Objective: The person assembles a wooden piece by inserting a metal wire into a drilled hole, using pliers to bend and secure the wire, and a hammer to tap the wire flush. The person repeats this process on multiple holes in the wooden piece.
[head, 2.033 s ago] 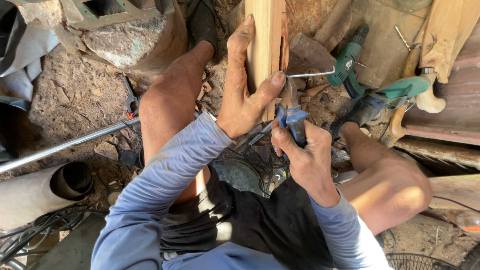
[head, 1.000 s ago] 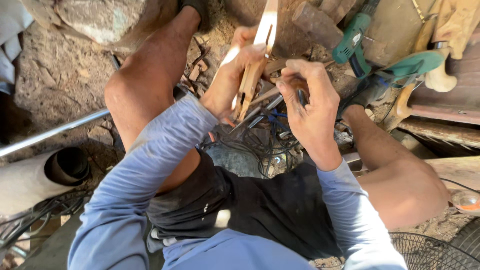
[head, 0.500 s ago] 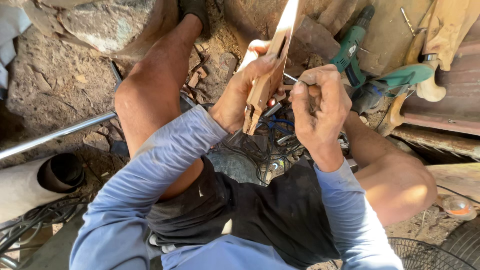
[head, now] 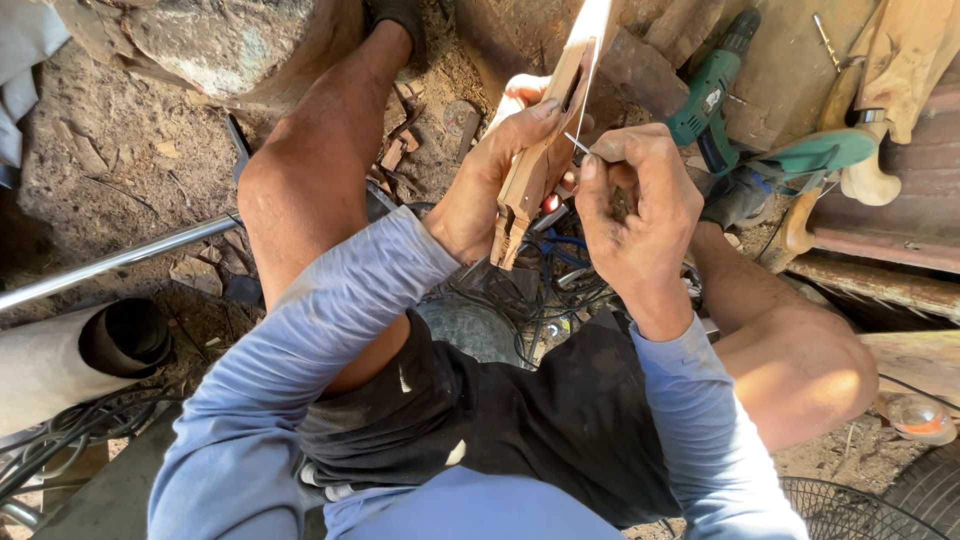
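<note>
**Wood piece in your left hand, thin metal tool in your right**

At the far left, a pale pipe (head: 60,365) lies on the dirt floor (head: 120,170) with its dark open end facing right; what is inside it cannot be told. Above it a long metal rod (head: 120,260) runs across the dirt toward your bent left knee (head: 290,190), and a tangle of black cables (head: 60,440) lies below the pipe. A large rock (head: 210,45) sits at the top left.

Your left hand (head: 480,190) is closed around a carved wooden piece (head: 545,140), thumb over its upper face and fingers (head: 520,95) wrapped behind it. The piece stands nearly upright, tilted a little right, its notched lower end pointing down at your lap and its upper end running out of the top of the view, above the clutter between your legs.

Just right of it, your right hand (head: 640,210) is closed in a pinch on a thin metal tool (head: 577,143), whose tip touches the wood's right edge. Below both hands, blue-handled tools (head: 560,250) and dark wires lie in a heap; the details are hard to make out.

Further right, a green power drill (head: 710,95) leans against a brown slab, with a second green tool (head: 810,155) beside it. At the lower right lie a small round orange-and-clear object (head: 915,415) and the wire grille of a fan (head: 850,510).
</note>
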